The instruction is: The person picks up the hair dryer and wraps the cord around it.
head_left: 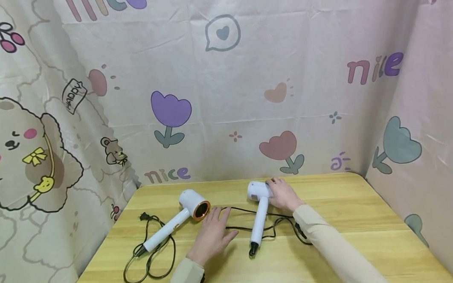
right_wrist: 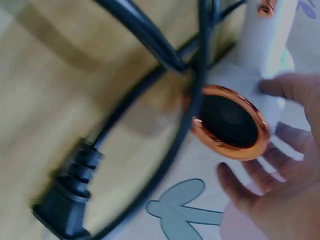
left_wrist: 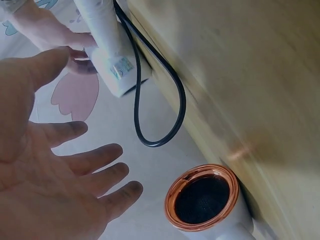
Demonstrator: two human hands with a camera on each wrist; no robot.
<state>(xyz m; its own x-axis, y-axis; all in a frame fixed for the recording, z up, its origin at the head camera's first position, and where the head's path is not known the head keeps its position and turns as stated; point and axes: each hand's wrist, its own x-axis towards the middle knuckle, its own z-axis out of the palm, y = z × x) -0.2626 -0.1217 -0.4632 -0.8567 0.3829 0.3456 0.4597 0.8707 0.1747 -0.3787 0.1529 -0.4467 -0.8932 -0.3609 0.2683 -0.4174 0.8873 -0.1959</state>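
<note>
Two white hair dryers lie on the wooden table. By the left hair dryer [head_left: 167, 231], near its copper-rimmed outlet, is my left hand [head_left: 210, 235]. Its fingers are spread and hold nothing; in the left wrist view the palm [left_wrist: 45, 185] shows, apart from the copper rim [left_wrist: 202, 197]. My right hand [head_left: 284, 195] is at the right end of the other hair dryer's head [head_left: 257, 190], holding it loosely. The right wrist view is blurred; there the thumb [right_wrist: 282, 86] lies against the white body, with the fingers [right_wrist: 260, 177] on the other side of the copper rim [right_wrist: 231, 122].
A black cord [head_left: 153, 275] with a plug [head_left: 145, 216] loops around the left hair dryer's handle. The right dryer's cord [head_left: 280, 217] winds behind its handle, with its plug [right_wrist: 65, 200] close to the right wrist. Printed curtains [head_left: 223, 73] hang behind the table [head_left: 354, 229] and at both sides.
</note>
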